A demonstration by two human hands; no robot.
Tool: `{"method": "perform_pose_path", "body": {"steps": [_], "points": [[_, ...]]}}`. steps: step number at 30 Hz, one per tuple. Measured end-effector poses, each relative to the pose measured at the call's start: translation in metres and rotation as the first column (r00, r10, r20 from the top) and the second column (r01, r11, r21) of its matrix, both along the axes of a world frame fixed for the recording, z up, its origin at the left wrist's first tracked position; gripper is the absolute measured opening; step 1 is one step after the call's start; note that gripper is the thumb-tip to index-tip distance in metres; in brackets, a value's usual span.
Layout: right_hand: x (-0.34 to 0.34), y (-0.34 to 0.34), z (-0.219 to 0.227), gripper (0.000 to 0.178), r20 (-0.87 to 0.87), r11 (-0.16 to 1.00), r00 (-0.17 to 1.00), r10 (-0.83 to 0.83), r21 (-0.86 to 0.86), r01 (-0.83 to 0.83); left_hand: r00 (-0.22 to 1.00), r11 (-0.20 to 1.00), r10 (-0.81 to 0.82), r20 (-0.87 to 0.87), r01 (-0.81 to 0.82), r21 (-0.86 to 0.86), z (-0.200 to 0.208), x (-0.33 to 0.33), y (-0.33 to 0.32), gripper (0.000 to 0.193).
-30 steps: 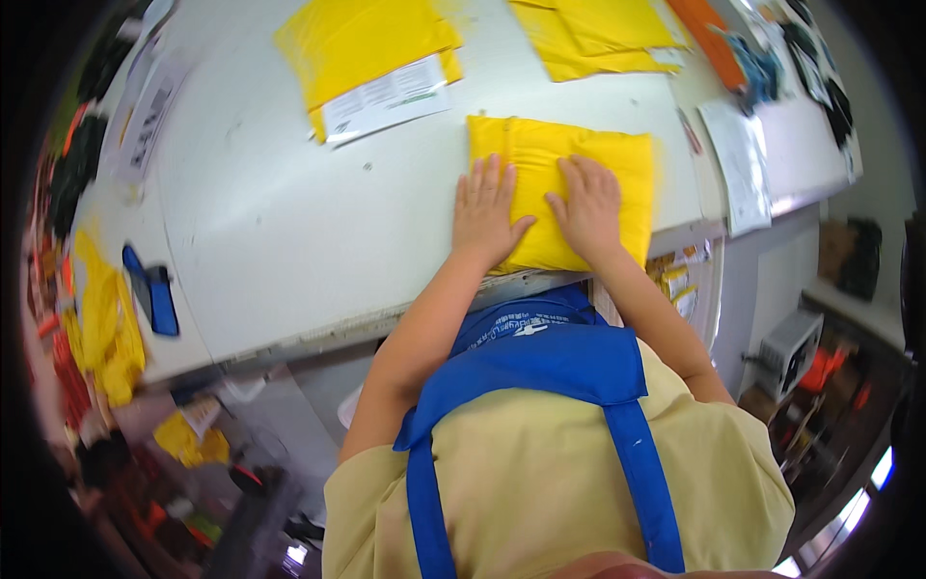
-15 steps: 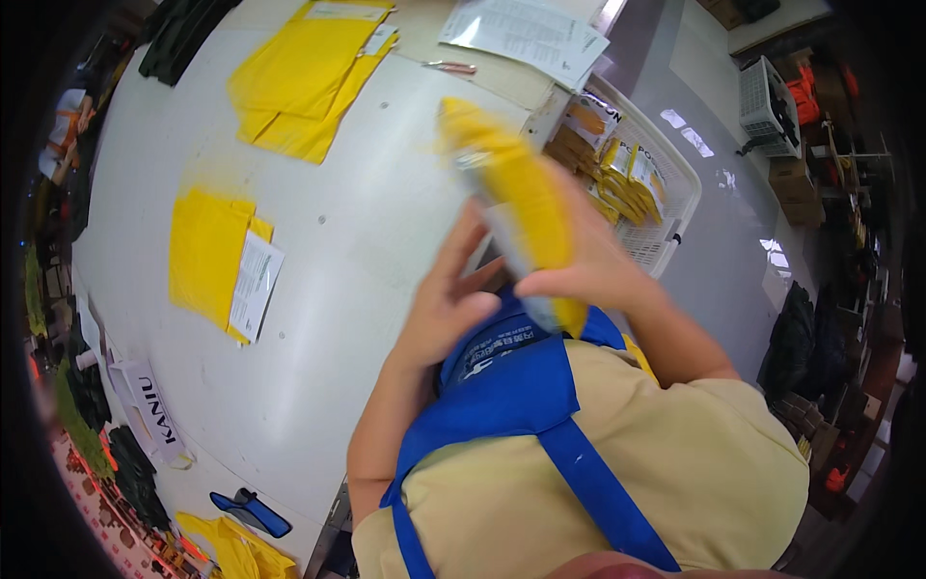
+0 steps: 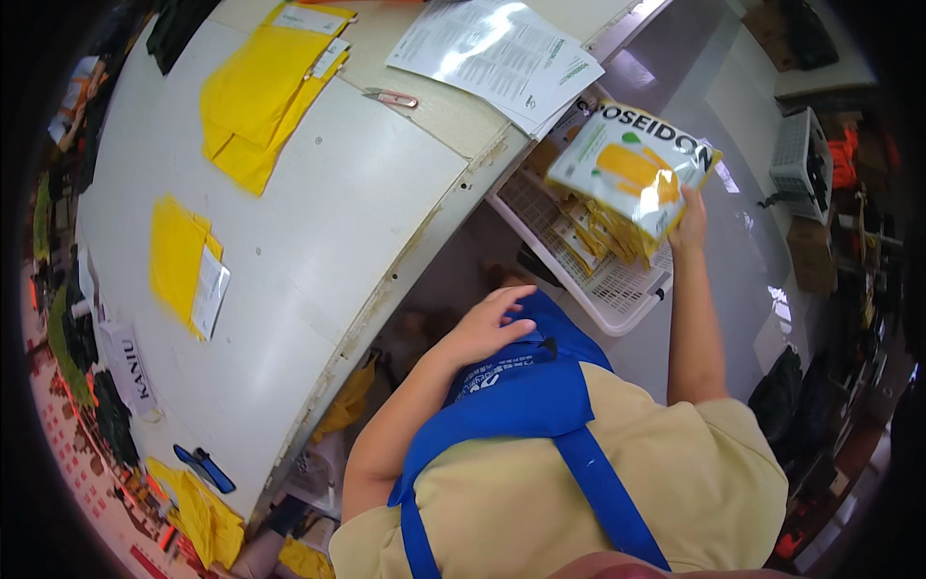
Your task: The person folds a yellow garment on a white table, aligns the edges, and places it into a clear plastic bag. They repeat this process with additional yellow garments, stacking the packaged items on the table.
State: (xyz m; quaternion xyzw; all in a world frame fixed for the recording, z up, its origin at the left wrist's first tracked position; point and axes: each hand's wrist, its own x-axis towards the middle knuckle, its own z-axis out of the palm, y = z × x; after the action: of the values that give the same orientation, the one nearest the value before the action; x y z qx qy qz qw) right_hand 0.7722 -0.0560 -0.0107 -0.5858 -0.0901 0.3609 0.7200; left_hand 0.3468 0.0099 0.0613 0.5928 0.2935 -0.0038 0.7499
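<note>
My right hand [image 3: 688, 220] grips the edge of a glossy packet of yellow gloves [image 3: 632, 174] with a white printed front. The packet is held tilted over a white plastic basket [image 3: 617, 314], where several similar packets [image 3: 603, 236] lie. My left hand [image 3: 490, 328] is near the front of my blue apron [image 3: 502, 405], its fingers apart and slightly bent, holding nothing. The packet hides part of the basket and its contents.
On the white table [image 3: 318, 261] lie a large yellow pile [image 3: 265, 96], a smaller yellow piece with a white card [image 3: 180, 253], snips [image 3: 391, 97] and glossy printed sheets [image 3: 497, 58]. A blue-black strap-like item [image 3: 204, 468] rests near its lower end. A grey crate [image 3: 801, 164] stands far right.
My right hand has carried the glove packet from in front of me to the right, over the basket. My left hand has separated from the packet and dropped toward my apron.
</note>
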Motion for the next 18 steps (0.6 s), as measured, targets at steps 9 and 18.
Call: {"method": "perform_pose_path", "body": {"steps": [9, 18], "points": [[-0.030, 0.052, -0.101, 0.040, 0.050, 0.622, 0.854, 0.519, -0.707, -0.336, 0.559, 0.642, 0.716, -0.417, -0.762, 0.082, -0.094, -0.121, -0.146, 0.046], [-0.253, -0.004, -0.091, 0.041, -0.196, -0.517, -0.516, 0.834, -0.605, -0.605, 0.118, 0.382, 0.642, -0.757, -0.906, 0.183, -0.216, -0.155, -0.387, 0.053]]}}
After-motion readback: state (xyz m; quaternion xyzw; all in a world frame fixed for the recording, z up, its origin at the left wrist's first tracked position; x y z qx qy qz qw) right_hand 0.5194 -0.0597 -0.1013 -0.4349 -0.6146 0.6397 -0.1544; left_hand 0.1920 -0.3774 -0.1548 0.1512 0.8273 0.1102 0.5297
